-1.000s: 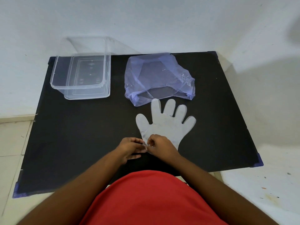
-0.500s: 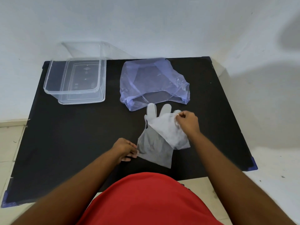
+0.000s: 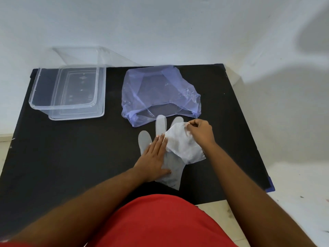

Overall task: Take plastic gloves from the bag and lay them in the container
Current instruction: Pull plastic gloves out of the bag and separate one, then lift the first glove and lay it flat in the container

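Static cling is my main worry here: the film of the glove (image 3: 171, 168) is thin enough that the layers may stick to each other, so I judge the lifted sheet could drag the lower one with it or spring back flat once I let go. My left hand (image 3: 154, 158) lies flat and open on the glove, fingers together, pinning it to the mat (image 3: 80, 157) and gripping nothing. My right hand (image 3: 200, 131) has its fingertips pinched shut on the edge of the upper sheet (image 3: 183, 148), which is folded up and over toward the glove's finger end. Whether that sheet is a second glove or the cuff of the same one, I cannot tell.

The glove sits near the middle of the mat, just in front of the bag (image 3: 160, 93), its fingers touching the bag's mouth. The container (image 3: 35, 104) stands well apart at the far left with nothing in it that I can see, so a long carry is left, and a limp film could fold or slip from a light pinch on the way.

As for writing, I read none: no brand or label on bag, glove or container, only faint moulded marks on the container's base, too small to make out
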